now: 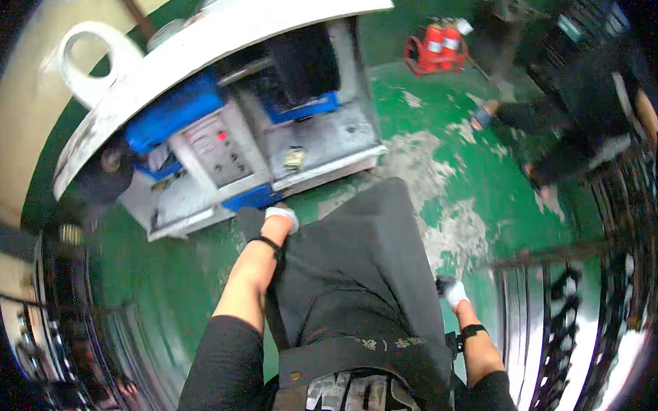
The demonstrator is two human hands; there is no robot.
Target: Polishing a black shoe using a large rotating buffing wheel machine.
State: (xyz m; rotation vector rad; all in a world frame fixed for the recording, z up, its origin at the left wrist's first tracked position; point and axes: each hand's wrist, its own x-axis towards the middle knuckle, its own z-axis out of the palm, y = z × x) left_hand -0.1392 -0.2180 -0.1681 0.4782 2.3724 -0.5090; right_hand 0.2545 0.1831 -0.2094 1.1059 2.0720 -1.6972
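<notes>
Left hand [283, 217] and right hand [453, 293], grips indeterminable, flank a loose apron [354, 256] that could snag on the nearby cabinet [333, 140].

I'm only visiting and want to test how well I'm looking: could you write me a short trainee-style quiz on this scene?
1. Multiple choice: what colour are the fire extinguishers? A blue, B red, C yellow.
2. True or false: the floor is an even, unbroken green.
3. Short answer: in this picture, which of the camera wearer's two hands appears nearer the white-topped stand?

Key:
1. B, red.
2. False: worn, pale grey patches break up the green.
3. The left hand.
</notes>
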